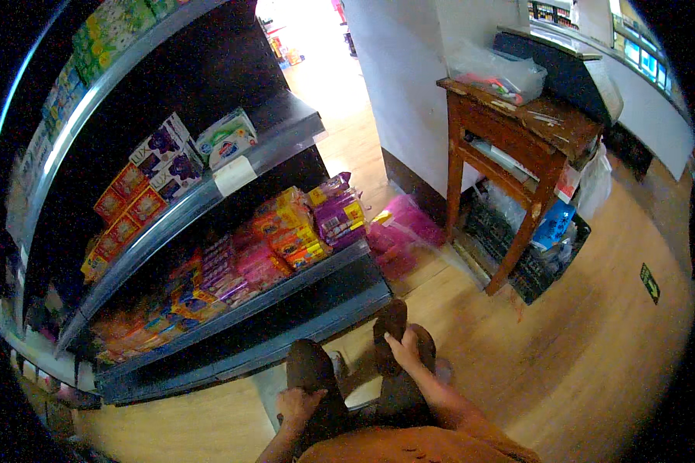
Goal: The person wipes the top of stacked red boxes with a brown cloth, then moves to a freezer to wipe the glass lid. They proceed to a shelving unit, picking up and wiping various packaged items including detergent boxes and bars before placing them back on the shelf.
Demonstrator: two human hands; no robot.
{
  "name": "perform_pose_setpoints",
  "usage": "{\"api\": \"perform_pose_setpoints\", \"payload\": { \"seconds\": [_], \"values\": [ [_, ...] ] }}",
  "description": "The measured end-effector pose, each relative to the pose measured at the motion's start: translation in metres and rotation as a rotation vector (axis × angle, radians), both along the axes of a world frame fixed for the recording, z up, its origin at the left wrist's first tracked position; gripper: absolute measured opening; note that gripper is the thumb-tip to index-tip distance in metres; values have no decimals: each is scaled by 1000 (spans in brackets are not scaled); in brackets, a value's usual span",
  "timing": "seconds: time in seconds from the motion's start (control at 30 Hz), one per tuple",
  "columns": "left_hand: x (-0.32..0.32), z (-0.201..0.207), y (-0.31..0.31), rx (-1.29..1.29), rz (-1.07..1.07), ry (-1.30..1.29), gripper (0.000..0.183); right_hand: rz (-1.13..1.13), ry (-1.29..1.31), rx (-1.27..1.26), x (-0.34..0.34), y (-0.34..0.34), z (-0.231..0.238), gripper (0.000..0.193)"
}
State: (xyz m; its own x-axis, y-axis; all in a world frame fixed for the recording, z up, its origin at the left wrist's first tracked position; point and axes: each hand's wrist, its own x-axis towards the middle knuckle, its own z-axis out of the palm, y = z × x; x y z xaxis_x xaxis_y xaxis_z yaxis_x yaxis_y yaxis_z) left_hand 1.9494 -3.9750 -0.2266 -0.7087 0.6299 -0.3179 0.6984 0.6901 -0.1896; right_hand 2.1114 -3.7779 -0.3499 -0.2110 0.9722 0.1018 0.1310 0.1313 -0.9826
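Note:
My left hand (300, 403) rests against the thigh of my dark trousers (310, 366), its fingers curled; whether anything is inside them is hidden. Over my other knee, my right hand (404, 347) is closed around the lower part of a dark, rounded, elongated object (391, 318) whose kind I cannot make out. Ahead and to the left stands a dark shelf unit (301, 297). Its lowest shelf carries rows of colourful plastic packs (289, 224), orange, pink and purple. On the shelf above are stacked small boxes (135, 204) and a green-and-white pack (226, 137).
A worn wooden table (517, 123) stands at the right, bearing a clear plastic bag (498, 76). Beneath it is a dark crate (510, 247) with bags inside. Pink plastic packaging (409, 231) lies on the floor by the white pillar (405, 92). A bright doorway opens behind.

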Motion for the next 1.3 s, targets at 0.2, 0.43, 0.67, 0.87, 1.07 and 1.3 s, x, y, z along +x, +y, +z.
{"api": "perform_pose_setpoints", "payload": {
  "seconds": [0.2,0.43,0.67,0.87,1.07,1.3],
  "values": [
    [-26,-10,13,55,-46,-171,67,-134,-55,-146,33,-5,46,27],
    [-41,-41,-5,274,-30,-115,68,-244,384,-121,5,1,88,35],
    [-53,-9,-20,454,153,-508,64,-14,720,-171,-56,12,174,44],
    [-52,-25,-21,391,-31,-262,61,26,676,-111,-93,30,181,39],
    [-53,-1,-13,181,134,-319,76,-68,642,-50,-127,59,177,35],
    [-66,-4,-23,374,424,-545,93,-129,741,-27,-158,105,216,32]
  ]
}}
